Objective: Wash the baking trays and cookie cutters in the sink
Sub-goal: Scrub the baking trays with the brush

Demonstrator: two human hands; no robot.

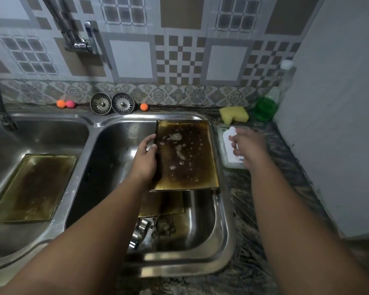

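Held tray (185, 156): brown-stained with foam patches, tilted over the far right corner of the right basin (115, 145), its right rim over the basin's right edge. Left hand (146, 158) grips the tray's left edge, fingers curled round the rim. Second tray (160, 205) lies beneath it on the basin floor. Cookie cutters (164, 227) are piled at the basin's near side. Third tray (33, 186) lies flat in the left basin (51, 135).

Right hand (246, 145) is blurred over a clear dish (222, 158) holding something white, on the countertop (264, 209) just beside the sink's right edge; can't tell if the fingers hold anything.

Yellow sponge (233, 117) and green soap bottle (266, 107) are at the countertop's far right corner. Two strainers (100, 103) lean on the far ledge with small orange and pink balls (61, 103) beside them. Stainless double sink, dark marbled counter, patterned wall tiles (179, 60), wall faucet (81, 39), plain white surface (339, 103) on the right.
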